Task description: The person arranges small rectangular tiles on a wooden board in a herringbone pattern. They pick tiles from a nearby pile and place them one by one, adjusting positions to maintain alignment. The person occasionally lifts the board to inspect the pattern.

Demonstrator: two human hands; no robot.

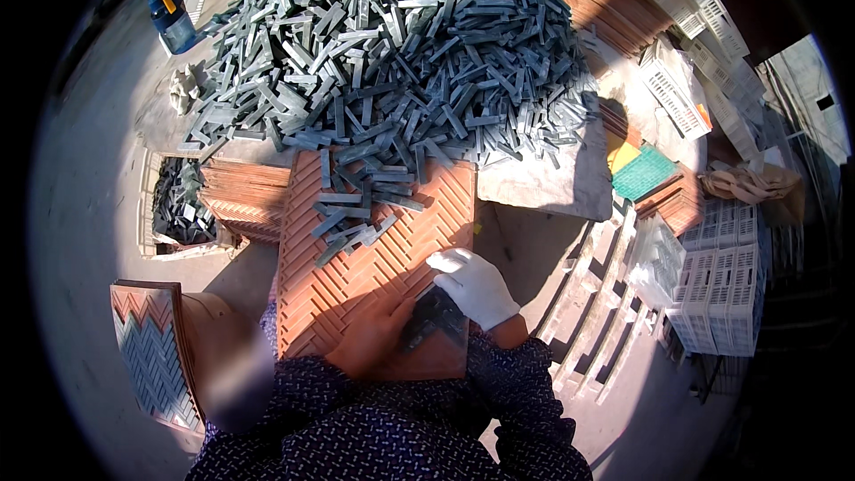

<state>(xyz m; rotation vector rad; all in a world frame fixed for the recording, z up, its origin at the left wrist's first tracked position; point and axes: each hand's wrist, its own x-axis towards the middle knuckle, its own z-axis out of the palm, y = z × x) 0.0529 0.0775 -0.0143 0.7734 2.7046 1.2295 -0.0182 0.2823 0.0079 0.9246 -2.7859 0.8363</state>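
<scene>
An orange herringbone-patterned tray (312, 303) lies right in front of me. Its slots show diagonal ridges, and dark strips (436, 316) fill part of its near right area. My left hand (370, 338), bare, rests low on the tray with its fingers stretched toward those strips. Over the strips' right side is my right hand (472, 287) in a white glove, its fingers extended and slightly apart; their undersides are hidden. Loose grey-green stone strips (365, 200) lie across the tray's far end, spilling from a large heap of strips (392, 44) beyond it.
Left of the tray stand a stack of orange trays (245, 187) and a crate of dark pieces (147, 205). Trays with set strips (156, 361) stand at the near left. A slatted pallet (592, 303) and white plastic crates (717, 294) are on the right. A blue jug (175, 27) stands far left.
</scene>
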